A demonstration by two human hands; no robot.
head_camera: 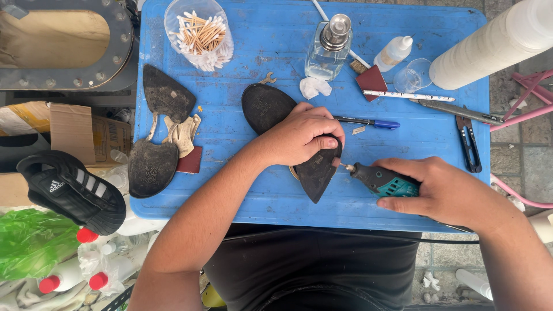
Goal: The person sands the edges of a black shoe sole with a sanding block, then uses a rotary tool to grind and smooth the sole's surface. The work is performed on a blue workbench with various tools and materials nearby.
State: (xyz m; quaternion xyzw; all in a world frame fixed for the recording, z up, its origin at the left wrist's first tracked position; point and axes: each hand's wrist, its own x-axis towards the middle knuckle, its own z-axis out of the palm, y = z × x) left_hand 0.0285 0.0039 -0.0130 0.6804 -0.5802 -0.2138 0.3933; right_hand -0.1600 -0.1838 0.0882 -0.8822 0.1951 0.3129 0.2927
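My left hand (299, 137) presses down on a black shoe sole (268, 106) that lies across the blue table (242, 190); its fingers curl over the sole's narrow end (317, 175). In my right hand (446, 193) is a small teal and dark rotary tool (380, 179), held level. Its thin bit touches the edge of the sole just beside my left thumb.
A second worn sole (158, 129) and a scrap of red sandpaper (190, 161) lie at the left. At the back stand a jar of cotton swabs (199, 31), a glass pump bottle (329, 46), a small dropper bottle (394, 53) and a white roll (495, 43). A pen (368, 122), a knife (455, 112) and snips (469, 144) lie right. A black shoe (72, 187) sits off the table.
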